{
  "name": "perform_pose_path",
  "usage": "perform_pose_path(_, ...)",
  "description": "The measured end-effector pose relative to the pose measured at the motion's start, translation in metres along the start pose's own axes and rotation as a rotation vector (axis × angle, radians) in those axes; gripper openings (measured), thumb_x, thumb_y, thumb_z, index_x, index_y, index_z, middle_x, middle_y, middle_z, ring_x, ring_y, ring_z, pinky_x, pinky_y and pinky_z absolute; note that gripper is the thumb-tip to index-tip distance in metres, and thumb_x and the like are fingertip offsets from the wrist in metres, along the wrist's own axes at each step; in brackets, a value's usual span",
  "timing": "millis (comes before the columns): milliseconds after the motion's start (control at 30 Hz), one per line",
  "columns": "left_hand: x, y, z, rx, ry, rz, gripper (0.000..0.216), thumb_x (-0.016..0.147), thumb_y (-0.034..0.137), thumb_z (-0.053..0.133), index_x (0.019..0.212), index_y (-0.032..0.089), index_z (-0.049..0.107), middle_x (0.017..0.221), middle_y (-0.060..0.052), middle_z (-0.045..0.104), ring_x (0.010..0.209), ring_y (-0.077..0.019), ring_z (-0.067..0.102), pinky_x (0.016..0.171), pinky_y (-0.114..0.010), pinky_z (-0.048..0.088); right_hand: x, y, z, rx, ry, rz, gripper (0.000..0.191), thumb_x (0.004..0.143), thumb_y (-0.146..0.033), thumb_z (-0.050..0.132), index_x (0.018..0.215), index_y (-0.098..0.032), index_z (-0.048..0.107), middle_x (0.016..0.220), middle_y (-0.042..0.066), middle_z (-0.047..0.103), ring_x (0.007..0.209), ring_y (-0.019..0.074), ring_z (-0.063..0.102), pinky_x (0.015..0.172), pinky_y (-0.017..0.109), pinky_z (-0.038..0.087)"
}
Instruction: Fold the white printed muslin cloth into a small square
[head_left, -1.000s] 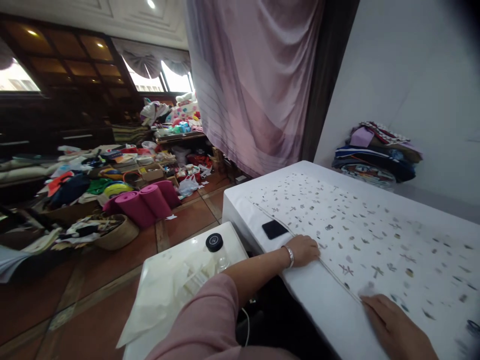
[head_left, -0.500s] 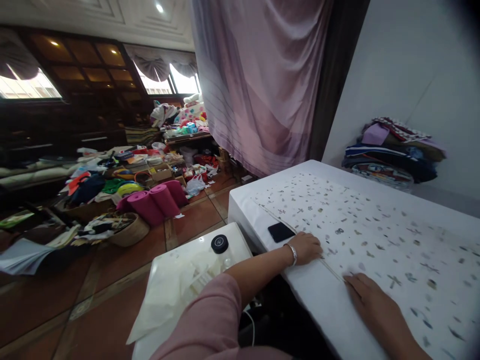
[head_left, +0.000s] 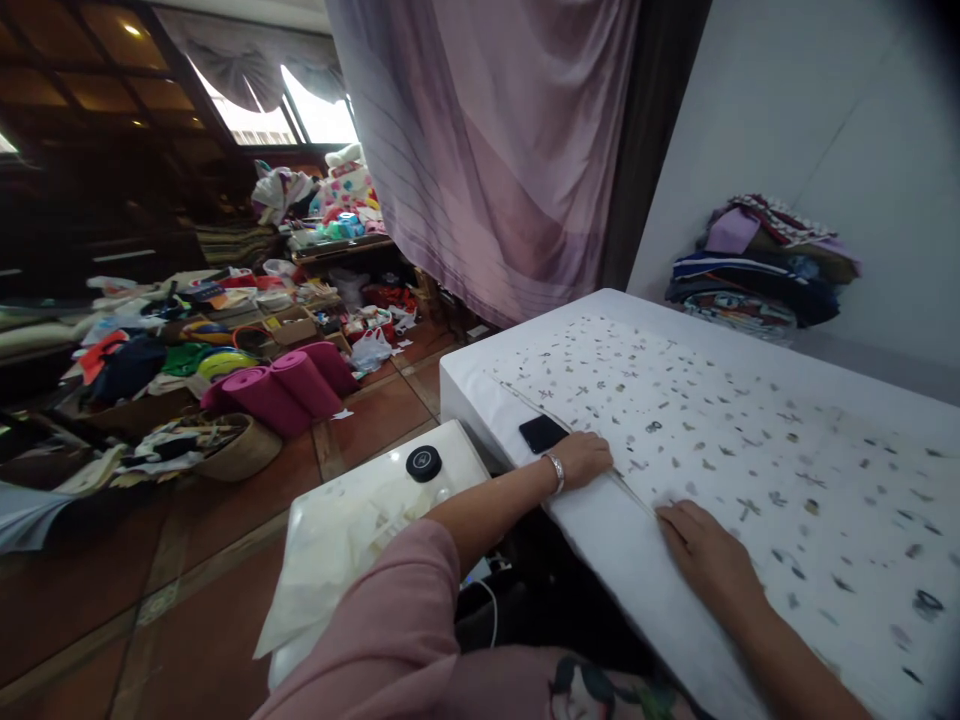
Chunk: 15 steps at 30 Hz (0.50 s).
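Hands: two, both mine, both at the near edge of the fabric.
Left grip: my left hand (head_left: pixel 586 460), palm down on the fabric edge, fingers bunched; can't tell if they pinch the cloth.
Right grip: my right hand (head_left: pixel 701 540), nearer my body, fingertips at the same edge; can't tell if it's closed on it.
Fabric: one printed fabric (head_left: pixel 697 410), white, spread flat on the bench; dark leaf-like motifs, too many to count.
Fabric edge: one line, running slantwise past the phone, under my left hand, to my right fingertips.
Bench: one, white-covered (head_left: pixel 622 530), bare strip between fabric edge and bench rim.
Phone: one black phone (head_left: pixel 541 433), lying flat just beside my left hand.
Bracelet: one silver bracelet (head_left: pixel 556 472), left wrist.
Side surface: one white stand (head_left: pixel 450 440), left of the bench; one round black lid (head_left: pixel 424 462) and some pale sheets (head_left: pixel 322 565) on it, sheet count unclear.
Pink rolls: three pink rolls (head_left: pixel 307 385), side by side on the tiled floor.
Basket: one woven basket (head_left: pixel 247 450), filled, near the rolls.
Cloth stack: one folded pile (head_left: pixel 757 270), by the wall; layers not countable.
Curtain: one mauve curtain (head_left: pixel 510 150), beyond the bench.
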<state>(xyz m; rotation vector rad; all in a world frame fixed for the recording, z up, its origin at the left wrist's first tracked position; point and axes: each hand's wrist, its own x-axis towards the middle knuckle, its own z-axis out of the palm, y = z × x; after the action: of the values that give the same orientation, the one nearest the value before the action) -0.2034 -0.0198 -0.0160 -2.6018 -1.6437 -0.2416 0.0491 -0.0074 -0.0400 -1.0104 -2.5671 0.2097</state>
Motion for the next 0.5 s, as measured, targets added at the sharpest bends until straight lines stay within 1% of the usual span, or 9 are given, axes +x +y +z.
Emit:
perform_pose_path(167,-0.001,-0.005,-0.002,-0.17,0.032,-0.005,0.025,0.095,0.027,0.042,0.092,0.018,0.065,0.101,-0.006,0.064,0.095,-0.0162,0.055,0.087,-0.029,0.041,-0.001,-0.006,-0.006,-0.014,-0.011,0.016,0.036,0.093,-0.037,0.034,0.098,-0.024,0.067,0.1,0.005,0.065,0.097,0.019,0.061,0.071,0.028,0.051)
perform_pose_path(233,-0.002,-0.012,-0.007,-0.204,0.067,-0.056,0.025,0.094,0.026,0.043,0.092,0.018,0.066,0.1,-0.006,0.065,0.095,-0.0169,0.056,0.089,-0.03,0.042,-0.002,-0.006,-0.008,-0.007,-0.015,0.02,0.035,0.093,-0.038,0.035,0.101,-0.024,0.067,0.103,0.005,0.065,0.101,0.019,0.06,0.074,0.028,0.052)
perform_pose_path(300,-0.004,-0.025,-0.014,-0.194,0.12,-0.18,0.023,0.093,0.023,0.043,0.094,0.018,0.066,0.101,-0.006,0.065,0.097,-0.0181,0.056,0.09,-0.032,0.042,-0.003,-0.006,-0.008,0.008,-0.01,0.029,0.036,0.093,-0.04,0.036,0.104,-0.025,0.067,0.106,0.005,0.065,0.103,0.0192,0.059,0.075,0.029,0.052)
perform_pose_path(400,-0.01,-0.053,-0.029,-0.149,0.183,-0.43,0.023,0.089,0.016,0.046,0.101,0.018,0.066,0.107,-0.007,0.064,0.101,-0.0192,0.055,0.093,-0.033,0.043,-0.003,-0.006,-0.006,0.034,-0.008,0.048,0.037,0.092,-0.042,0.037,0.106,-0.027,0.068,0.105,0.004,0.064,0.102,0.0194,0.059,0.073,0.029,0.053)
perform_pose_path(467,-0.015,-0.072,-0.037,-0.113,0.147,-0.533,0.027,0.087,0.013,0.047,0.106,0.018,0.065,0.111,-0.007,0.063,0.105,-0.02,0.054,0.095,-0.034,0.043,-0.003,-0.005,-0.004,0.051,-0.007,0.053,0.038,0.092,-0.043,0.037,0.105,-0.027,0.069,0.104,0.004,0.064,0.101,0.0196,0.06,0.072,0.029,0.053)
perform_pose_path(500,-0.017,-0.08,-0.039,-0.095,0.104,-0.549,0.029,0.086,0.012,0.047,0.109,0.018,0.065,0.114,-0.006,0.063,0.108,-0.0204,0.053,0.097,-0.034,0.042,-0.003,-0.004,-0.004,0.059,-0.01,0.054,0.038,0.092,-0.043,0.036,0.105,-0.027,0.069,0.103,0.004,0.064,0.099,0.0196,0.06,0.071,0.029,0.053)
